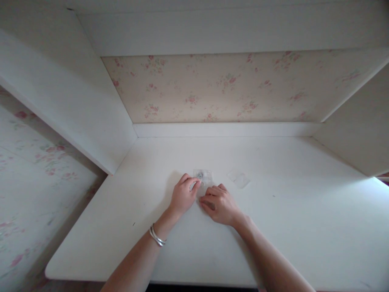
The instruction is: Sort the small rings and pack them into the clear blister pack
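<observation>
A small clear plastic bag (207, 175) lies on the white desk, with something small and dark grey inside or on it. My left hand (184, 192) is at the bag's left edge, thumb and forefinger pinched together over it; what they hold is too small to make out. Just below the bag, my right hand (219, 204) rests near the desk with its fingers curled and the thumb against the forefinger. Whatever its fingertips hold, if anything, cannot be made out. To the right lies a second clear bag (239, 179), flat and untouched by either hand.
The white desk (288, 235) stretches out around both hands. White side panels (100, 109) and an upper board (212, 34) enclose its back, with flowered wallpaper (219, 89) between. A tiny dark strip (133, 224) lies at the left, a small speck (274, 196) at the right.
</observation>
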`<action>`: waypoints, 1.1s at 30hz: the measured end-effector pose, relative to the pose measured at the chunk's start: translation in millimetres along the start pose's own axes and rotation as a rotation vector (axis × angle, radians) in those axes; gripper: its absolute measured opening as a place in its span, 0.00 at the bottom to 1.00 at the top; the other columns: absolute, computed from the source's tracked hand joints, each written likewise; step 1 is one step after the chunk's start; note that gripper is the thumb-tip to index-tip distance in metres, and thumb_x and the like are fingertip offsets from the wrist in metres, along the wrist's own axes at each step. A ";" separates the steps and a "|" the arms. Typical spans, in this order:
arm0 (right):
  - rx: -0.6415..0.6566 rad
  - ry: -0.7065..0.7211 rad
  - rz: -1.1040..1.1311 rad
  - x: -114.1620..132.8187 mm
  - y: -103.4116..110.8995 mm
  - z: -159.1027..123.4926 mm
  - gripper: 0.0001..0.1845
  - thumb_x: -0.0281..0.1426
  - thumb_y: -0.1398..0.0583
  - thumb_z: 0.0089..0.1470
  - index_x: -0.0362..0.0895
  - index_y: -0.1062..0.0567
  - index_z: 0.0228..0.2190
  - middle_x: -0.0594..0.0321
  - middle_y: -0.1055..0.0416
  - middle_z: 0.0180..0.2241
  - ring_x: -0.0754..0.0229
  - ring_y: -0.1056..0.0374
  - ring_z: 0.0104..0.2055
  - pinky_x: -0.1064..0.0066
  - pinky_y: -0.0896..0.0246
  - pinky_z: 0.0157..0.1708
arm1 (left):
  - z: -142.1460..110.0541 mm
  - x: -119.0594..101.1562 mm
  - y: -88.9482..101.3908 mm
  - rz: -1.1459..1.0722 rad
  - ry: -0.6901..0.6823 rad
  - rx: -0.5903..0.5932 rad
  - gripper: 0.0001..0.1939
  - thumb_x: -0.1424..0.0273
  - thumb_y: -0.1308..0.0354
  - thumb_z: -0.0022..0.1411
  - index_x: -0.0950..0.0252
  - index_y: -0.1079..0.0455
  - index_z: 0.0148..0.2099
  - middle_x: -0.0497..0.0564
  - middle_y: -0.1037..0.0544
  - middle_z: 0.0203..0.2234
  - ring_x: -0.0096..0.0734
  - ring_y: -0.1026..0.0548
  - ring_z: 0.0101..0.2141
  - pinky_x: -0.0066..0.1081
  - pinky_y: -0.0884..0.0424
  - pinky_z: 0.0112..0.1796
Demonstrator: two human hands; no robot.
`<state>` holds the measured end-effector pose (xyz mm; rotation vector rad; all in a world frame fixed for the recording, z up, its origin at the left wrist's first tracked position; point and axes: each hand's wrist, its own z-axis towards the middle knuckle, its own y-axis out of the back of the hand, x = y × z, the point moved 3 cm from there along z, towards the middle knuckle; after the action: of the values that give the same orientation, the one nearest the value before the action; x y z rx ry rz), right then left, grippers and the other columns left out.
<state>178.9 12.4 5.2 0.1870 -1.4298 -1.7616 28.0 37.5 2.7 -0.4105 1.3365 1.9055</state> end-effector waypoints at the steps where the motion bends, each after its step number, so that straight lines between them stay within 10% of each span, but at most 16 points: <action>1: 0.004 0.006 -0.006 -0.2 -0.5 -0.2 0.07 0.31 0.42 0.53 0.48 0.23 0.30 0.64 0.30 0.28 0.62 0.37 0.33 0.67 0.51 0.37 | 1.4 0.1 -2.4 0.015 -0.005 0.008 0.11 0.66 0.50 0.64 0.62 0.28 0.40 0.50 0.28 0.32 0.27 0.29 0.33 0.27 0.32 0.38; 19: 0.075 -0.001 -0.011 -1.8 -6.0 0.0 0.09 0.27 0.44 0.54 0.47 0.23 0.32 0.63 0.30 0.29 0.62 0.37 0.35 0.68 0.53 0.38 | -12.0 -4.6 17.3 0.016 0.006 0.036 0.11 0.66 0.52 0.65 0.63 0.29 0.41 0.50 0.28 0.32 0.27 0.30 0.32 0.26 0.34 0.35; 33: -0.242 -0.133 0.136 -14.6 -1.6 2.2 0.11 0.33 0.46 0.59 0.46 0.23 0.32 0.62 0.30 0.29 0.63 0.35 0.32 0.69 0.47 0.35 | -17.5 -4.0 7.2 0.097 0.019 0.276 0.11 0.67 0.53 0.65 0.61 0.29 0.39 0.48 0.28 0.33 0.26 0.29 0.31 0.25 0.34 0.34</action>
<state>186.1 23.9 -0.9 -0.1537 -1.2750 -1.8425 22.6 19.0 3.0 -0.2295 1.6306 1.7636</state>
